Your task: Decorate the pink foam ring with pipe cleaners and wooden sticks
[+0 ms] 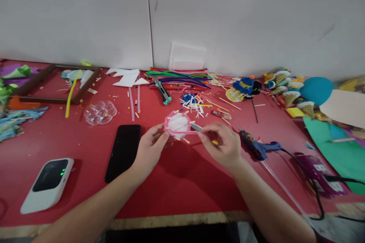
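A smooth, round-cornered white gadget and flat black phone lie on the red table. Beyond, the left hand pinches the pink rim of a fluffy white disc, between both hands; the right hand pinches a slim pink strip along it. Farther: tiny clippings, then fuzzy stems.

Ungloved left hand, ungloved right hand; apparently dark sleeve

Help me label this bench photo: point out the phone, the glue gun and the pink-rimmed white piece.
Phone (124,152): head view, middle of its dark screen.
Glue gun (260,151): head view, its blue body.
Pink-rimmed white piece (178,124): head view, its white middle.
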The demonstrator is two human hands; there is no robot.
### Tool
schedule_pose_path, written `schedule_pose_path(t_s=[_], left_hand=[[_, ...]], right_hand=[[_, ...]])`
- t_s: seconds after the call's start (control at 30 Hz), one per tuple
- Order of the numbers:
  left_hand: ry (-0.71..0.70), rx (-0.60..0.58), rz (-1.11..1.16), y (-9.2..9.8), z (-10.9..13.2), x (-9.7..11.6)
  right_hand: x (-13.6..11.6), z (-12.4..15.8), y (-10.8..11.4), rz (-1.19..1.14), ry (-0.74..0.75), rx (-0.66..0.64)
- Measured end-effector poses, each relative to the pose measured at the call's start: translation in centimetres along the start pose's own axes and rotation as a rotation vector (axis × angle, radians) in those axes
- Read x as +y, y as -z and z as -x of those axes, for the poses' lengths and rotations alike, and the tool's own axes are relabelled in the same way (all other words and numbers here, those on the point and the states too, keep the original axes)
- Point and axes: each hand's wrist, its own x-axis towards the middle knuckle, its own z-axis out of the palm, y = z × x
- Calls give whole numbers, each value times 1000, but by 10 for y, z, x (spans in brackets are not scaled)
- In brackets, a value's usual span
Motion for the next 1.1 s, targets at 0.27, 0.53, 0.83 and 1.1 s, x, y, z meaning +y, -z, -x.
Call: schedule_pose_path(t_s=[0.27, 0.53, 0.83, 1.1], left_hand=[[-15, -22, -84, -1, 1, 4], [14, -25, -27, -2, 0, 1], [93, -105, 103, -3, 0, 5], [126, -88, 71, -5, 1, 6]], right_hand=[[8, -3, 7, -161, 111, -106], [16, -7, 3, -65, -3, -86], [20, -6, -7, -136, -202, -115], [21, -8, -8, -26, -173, -46]])
